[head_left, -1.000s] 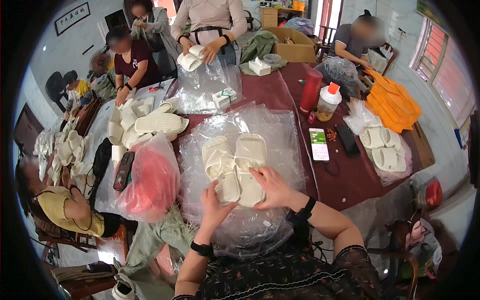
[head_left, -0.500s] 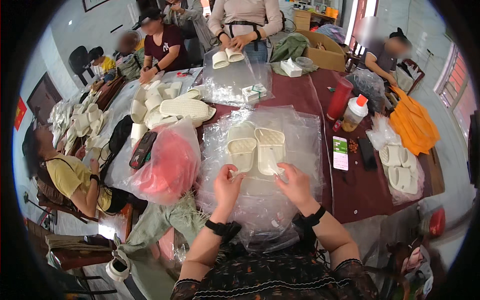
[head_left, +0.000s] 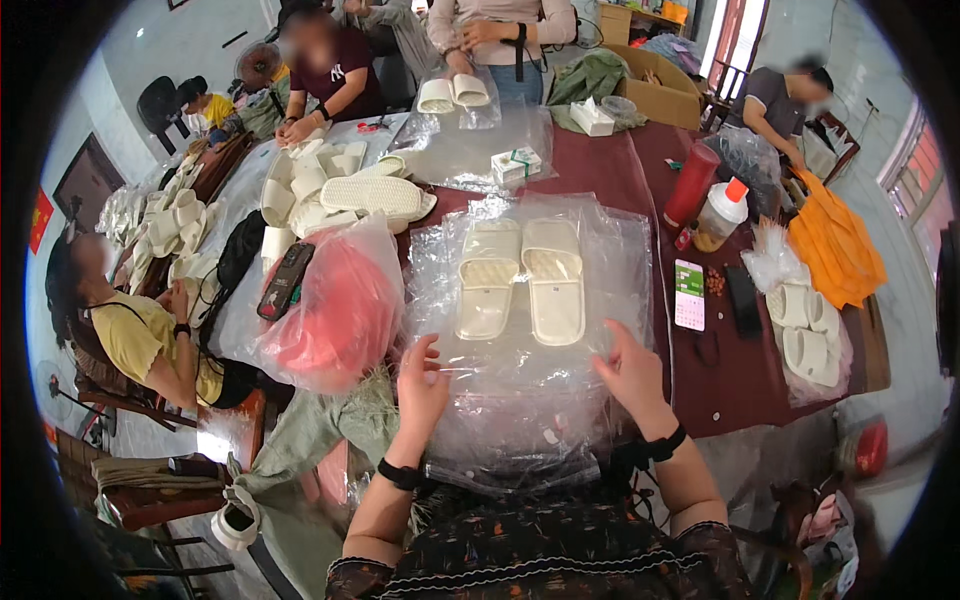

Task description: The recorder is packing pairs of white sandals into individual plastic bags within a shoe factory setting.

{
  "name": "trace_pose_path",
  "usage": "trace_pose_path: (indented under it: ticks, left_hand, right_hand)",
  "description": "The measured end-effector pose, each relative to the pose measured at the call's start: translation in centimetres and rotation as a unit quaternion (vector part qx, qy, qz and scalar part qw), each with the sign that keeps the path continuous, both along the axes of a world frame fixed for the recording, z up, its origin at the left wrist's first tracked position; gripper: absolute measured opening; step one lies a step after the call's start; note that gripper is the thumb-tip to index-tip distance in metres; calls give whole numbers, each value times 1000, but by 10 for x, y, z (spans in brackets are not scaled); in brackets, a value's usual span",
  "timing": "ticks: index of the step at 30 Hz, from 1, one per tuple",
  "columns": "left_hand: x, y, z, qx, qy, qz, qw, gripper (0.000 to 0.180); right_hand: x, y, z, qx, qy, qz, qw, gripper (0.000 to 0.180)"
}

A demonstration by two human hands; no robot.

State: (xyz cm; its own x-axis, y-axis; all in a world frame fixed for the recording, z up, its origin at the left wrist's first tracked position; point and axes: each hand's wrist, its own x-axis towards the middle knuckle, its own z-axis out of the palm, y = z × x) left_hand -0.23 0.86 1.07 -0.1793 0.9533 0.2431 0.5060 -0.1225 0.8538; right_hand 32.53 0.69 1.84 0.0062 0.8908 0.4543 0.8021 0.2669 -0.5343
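Dark red surface [head_left: 640,190] carries my clear plastic bags [head_left: 520,380]; both hands, left hand [head_left: 420,385] and right hand [head_left: 632,372], rest open and empty, cream slippers [head_left: 520,280] lying lengthwise just beyond, equally near.

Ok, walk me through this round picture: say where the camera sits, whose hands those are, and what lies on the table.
The camera is worn on a person's head and looks down, so its wide lens bends everything into a circle. The two forearms rising from the bottom edge are that person's own. The left hand and the right hand rest on a stack of clear plastic bags, gripping nothing firmly as far as I can tell. Just beyond them lies a pair of cream slippers, side by side. To the left sits a red bag, to the right a phone on the dark red table. Other people work around it.
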Motion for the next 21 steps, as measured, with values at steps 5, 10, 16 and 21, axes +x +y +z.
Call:
trace_pose_path:
  ticks: [5, 10, 16, 21]
  left_hand:
    - [-1, -8, -6, -106, -73, 0, 992, 44]
    - [-4, 0, -21, 80, 44, 40, 995, 35]
    - [-21, -23, 23, -195, -335, -160, 908, 47]
    - [-70, -26, -3, -145, -267, -165, 938, 58]
  right_hand:
    - [10, -10, 1, -78, 37, -24, 996, 55]
    - [-1, -23, 33, -84, 133, 24, 987, 47]
    - [23, -40, 34, -123, 353, 122, 920, 42]
    - [29, -46, 18, 5, 23, 67, 997, 46]
